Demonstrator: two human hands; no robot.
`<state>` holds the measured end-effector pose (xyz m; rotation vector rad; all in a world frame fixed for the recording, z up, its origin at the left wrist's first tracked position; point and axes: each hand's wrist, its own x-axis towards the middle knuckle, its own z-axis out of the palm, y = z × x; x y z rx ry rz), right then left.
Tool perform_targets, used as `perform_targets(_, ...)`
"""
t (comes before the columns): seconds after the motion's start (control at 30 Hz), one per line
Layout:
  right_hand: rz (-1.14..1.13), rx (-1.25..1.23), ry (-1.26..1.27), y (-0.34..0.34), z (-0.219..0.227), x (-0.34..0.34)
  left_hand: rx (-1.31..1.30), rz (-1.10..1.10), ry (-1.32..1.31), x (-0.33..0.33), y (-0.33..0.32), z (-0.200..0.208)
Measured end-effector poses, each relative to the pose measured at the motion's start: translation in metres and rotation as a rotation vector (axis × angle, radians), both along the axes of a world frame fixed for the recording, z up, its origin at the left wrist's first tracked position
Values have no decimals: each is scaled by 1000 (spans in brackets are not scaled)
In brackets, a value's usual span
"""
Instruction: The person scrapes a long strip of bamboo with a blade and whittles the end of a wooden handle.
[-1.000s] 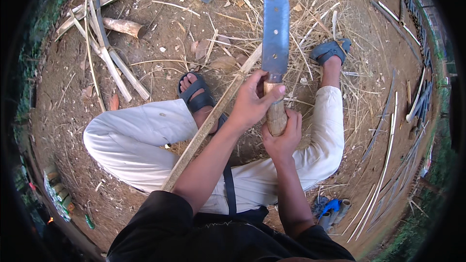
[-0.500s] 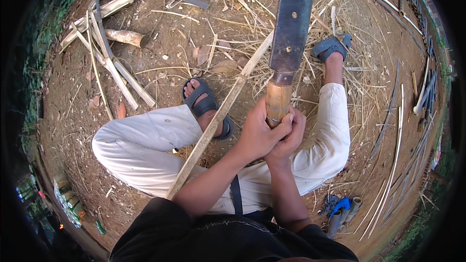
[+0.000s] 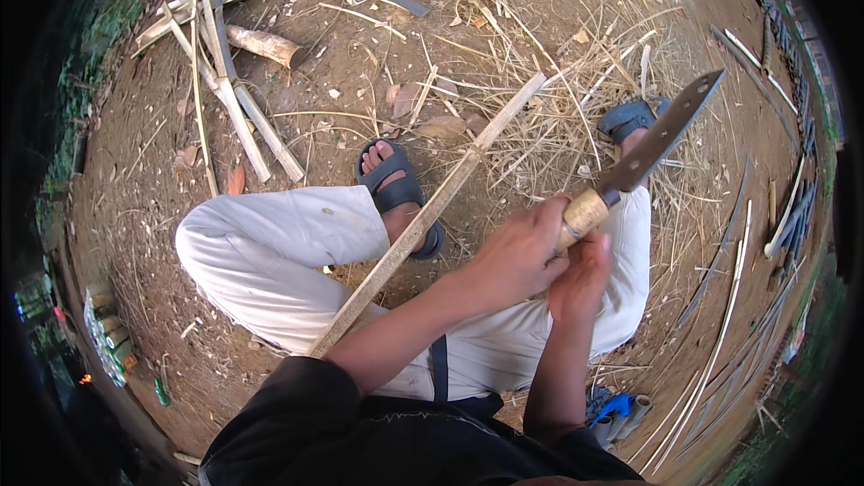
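Observation:
A machete (image 3: 659, 139), its dark blade pierced with several holes, points up and to the right, clear of the ground. My left hand (image 3: 517, 252) is closed round its pale wooden handle (image 3: 583, 219). Just below the handle, my right hand (image 3: 580, 279) lies against or close to its butt; the thumb side shows, but most of its fingers are hidden. A long split bamboo strip (image 3: 405, 247) slants across my left leg, its lower end passing behind my left forearm. Neither hand touches the strip.
Pale shavings (image 3: 549, 135) cover the dirt beyond my feet, near a sandal (image 3: 396, 184). Split bamboo pieces (image 3: 236, 117) and a short log (image 3: 265, 45) lie at the far left. Long thin strips (image 3: 720, 333) line the right side. Short tubes with blue cloth (image 3: 616, 409) are near my right hip.
The machete has swung from nearly upright to tilted right, showing its blade more narrowly. Both hands have shifted right with it, and the right hand has turned at the handle's butt. The view has shifted slightly.

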<state>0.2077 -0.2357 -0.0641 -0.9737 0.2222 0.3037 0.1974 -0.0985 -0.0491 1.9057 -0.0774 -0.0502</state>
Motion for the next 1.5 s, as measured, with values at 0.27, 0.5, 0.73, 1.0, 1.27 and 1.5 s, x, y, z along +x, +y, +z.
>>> perform_targets(0.27,-93,-108,36,18,7,14,416,43,-384,-4,-16,-23)
perform_targets(0.5,-216,-80,47,14,8,16,416,155,-362,-20,-13,-17)
perform_targets(0.73,-190,-205,-50,13,-3,11,327,13,-250,-28,-1,-6)
perform_targets(1.0,-264,-164,-28,17,3,16,40,-44,-155,-19,-4,-28)
perform_targets(1.27,-295,-210,39,13,2,15,-4,-15,-141,-21,-9,-27)
perform_targets(1.5,-261,-139,-20,11,-1,15,5,-5,-104,-23,-8,-25)
